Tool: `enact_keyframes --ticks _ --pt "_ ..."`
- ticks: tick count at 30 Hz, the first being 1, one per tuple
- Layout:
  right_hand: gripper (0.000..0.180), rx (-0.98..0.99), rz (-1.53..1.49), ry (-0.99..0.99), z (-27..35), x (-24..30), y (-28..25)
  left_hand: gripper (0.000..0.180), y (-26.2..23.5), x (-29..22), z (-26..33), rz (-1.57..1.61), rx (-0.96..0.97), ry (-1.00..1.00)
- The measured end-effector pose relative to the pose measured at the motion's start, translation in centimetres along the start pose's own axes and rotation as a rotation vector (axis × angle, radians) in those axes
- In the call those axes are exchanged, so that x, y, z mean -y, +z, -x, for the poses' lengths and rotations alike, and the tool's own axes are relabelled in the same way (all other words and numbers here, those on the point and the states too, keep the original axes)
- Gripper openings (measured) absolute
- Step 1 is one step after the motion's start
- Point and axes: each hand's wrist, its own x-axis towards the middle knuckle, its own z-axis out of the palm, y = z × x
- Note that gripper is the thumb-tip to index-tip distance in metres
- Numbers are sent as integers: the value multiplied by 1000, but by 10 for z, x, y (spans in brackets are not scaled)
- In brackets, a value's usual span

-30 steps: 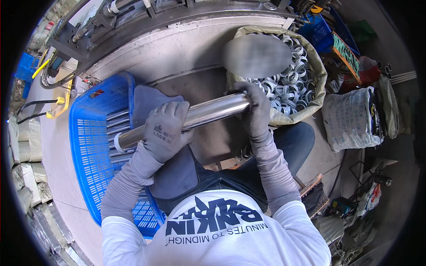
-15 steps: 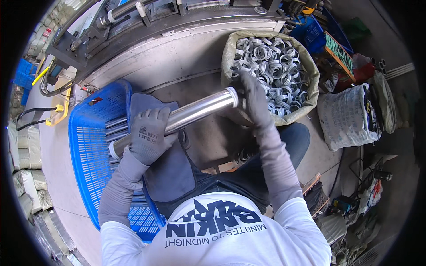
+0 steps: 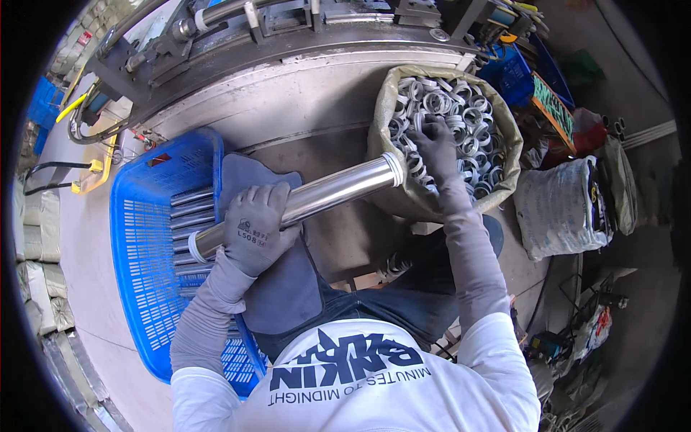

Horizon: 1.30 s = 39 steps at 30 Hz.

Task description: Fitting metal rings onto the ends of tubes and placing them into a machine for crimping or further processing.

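Note:
My left hand (image 3: 258, 225) is closed around a shiny metal tube (image 3: 338, 189), which slants up to the right above my lap. A pale ring (image 3: 394, 169) sits around its upper right end, and another pale ring (image 3: 195, 247) around its lower left end. My right hand (image 3: 437, 144) reaches into a sack (image 3: 389, 191) full of loose grey rings (image 3: 471, 115). Its fingers are bent down among the rings; the fingertips are hidden, so what they grip cannot be made out. Both hands wear grey gloves.
On my left a blue plastic basket (image 3: 137, 288) holds several metal tubes (image 3: 191, 216). A dark pad (image 3: 284, 295) lies over my thigh and the basket's edge. A machine bench (image 3: 288, 54) runs along the far side. A white woven sack (image 3: 554, 209) stands at right.
My right hand has left the tube's upper right end and moved right into the sack of rings. My left hand still holds the tube, which sits slightly further right in the view.

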Motion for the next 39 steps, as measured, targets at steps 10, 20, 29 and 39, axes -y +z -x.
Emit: enact_keyframes --ticks 10,20,29,39 --pt "35 213 -1671 349 78 26 -55 65 4 -10 -8 -86 -44 54" --pt "55 284 -1594 282 89 48 -71 67 -36 34 -106 -205 -179 163" --pt "52 133 -1145 198 79 44 -67 61 -82 116 -321 -574 -325 -101" --pt "66 166 -1103 361 69 53 -67 67 -36 191 -390 -576 -278 -125"
